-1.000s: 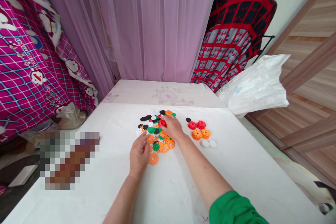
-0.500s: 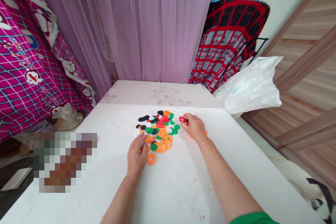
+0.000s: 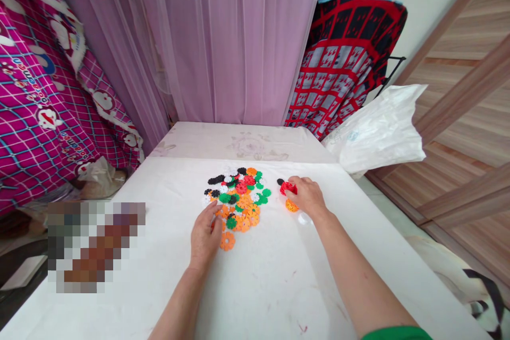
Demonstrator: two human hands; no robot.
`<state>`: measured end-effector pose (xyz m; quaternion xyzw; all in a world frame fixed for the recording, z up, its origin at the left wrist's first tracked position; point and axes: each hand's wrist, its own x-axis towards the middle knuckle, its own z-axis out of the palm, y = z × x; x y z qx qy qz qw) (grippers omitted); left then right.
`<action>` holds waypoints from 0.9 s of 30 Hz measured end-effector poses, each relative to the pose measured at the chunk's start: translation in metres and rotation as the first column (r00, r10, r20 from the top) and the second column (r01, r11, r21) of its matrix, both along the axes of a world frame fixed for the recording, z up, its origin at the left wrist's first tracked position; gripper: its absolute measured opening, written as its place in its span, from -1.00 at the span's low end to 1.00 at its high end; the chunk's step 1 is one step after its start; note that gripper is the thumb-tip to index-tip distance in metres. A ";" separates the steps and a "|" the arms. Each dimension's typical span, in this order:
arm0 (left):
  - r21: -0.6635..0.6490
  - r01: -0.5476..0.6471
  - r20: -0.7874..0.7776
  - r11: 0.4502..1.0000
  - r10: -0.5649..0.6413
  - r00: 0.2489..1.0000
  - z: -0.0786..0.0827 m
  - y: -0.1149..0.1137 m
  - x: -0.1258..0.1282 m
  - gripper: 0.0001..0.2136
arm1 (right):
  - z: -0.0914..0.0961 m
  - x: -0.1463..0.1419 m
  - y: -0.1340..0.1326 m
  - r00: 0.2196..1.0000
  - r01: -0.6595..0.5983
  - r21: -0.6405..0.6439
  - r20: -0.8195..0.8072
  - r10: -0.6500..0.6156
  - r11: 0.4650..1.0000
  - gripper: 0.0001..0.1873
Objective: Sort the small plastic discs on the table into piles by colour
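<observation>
The right hand [image 3: 309, 197] pinches a red disc [image 3: 287, 188] apart from the pile [image 3: 239, 197]; the left hand [image 3: 205, 235], loosely spread, steadies its edge.

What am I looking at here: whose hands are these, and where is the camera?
There is no machine here: these are a person's two bare hands, filmed by one camera worn on the head, looking forward and down. That is why the arms come in from the bottom edge. On the white table lies a pile of flower-shaped plastic pieces in orange, green, red, black and white. The left hand lies open at the pile's near edge, fingertips on orange pieces. The right hand is at a small separate group to the right, fingertips on a red piece beside an orange piece. I cannot tell whether it grips or only touches. Behind hangs a purple curtain.
</observation>
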<state>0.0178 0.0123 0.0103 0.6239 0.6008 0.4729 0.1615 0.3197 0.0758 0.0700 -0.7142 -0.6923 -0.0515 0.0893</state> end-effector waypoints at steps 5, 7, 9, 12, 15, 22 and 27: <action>-0.004 -0.002 0.007 1.000 0.002 1.000 -0.001 0.001 0.000 -0.73 | 0.001 0.002 0.000 1.000 0.001 0.017 -0.023 -0.001 1.000 -0.67; -0.002 -0.003 0.007 1.000 0.003 1.000 -0.002 0.001 0.000 -0.73 | 0.004 0.001 0.000 0.999 -0.009 0.026 -0.037 0.010 1.000 -0.71; -0.002 -0.003 0.005 1.000 0.003 1.000 -0.003 0.001 0.000 -0.73 | 0.007 -0.005 0.002 0.998 -0.033 0.026 -0.055 0.034 0.999 -0.74; -0.004 -0.003 0.005 1.000 0.003 1.000 -0.003 0.000 0.000 -0.73 | 0.009 -0.022 0.007 0.994 -0.073 0.004 -0.085 0.073 0.997 -0.74; -0.002 -0.004 0.010 1.000 0.004 1.000 -0.002 -0.001 0.000 -0.73 | 0.005 -0.047 0.016 0.987 -0.118 -0.036 -0.117 0.113 0.992 -0.73; -0.003 0.014 -0.004 1.000 -0.014 1.000 -0.001 -0.001 0.000 -0.72 | -0.007 -0.101 0.042 0.988 -0.128 -0.066 -0.093 0.122 0.990 -0.73; 0.010 -0.015 -0.001 1.000 0.015 1.000 -0.004 -0.001 0.002 -0.73 | -0.004 -0.117 0.052 0.991 -0.101 -0.103 -0.101 0.091 0.990 -0.65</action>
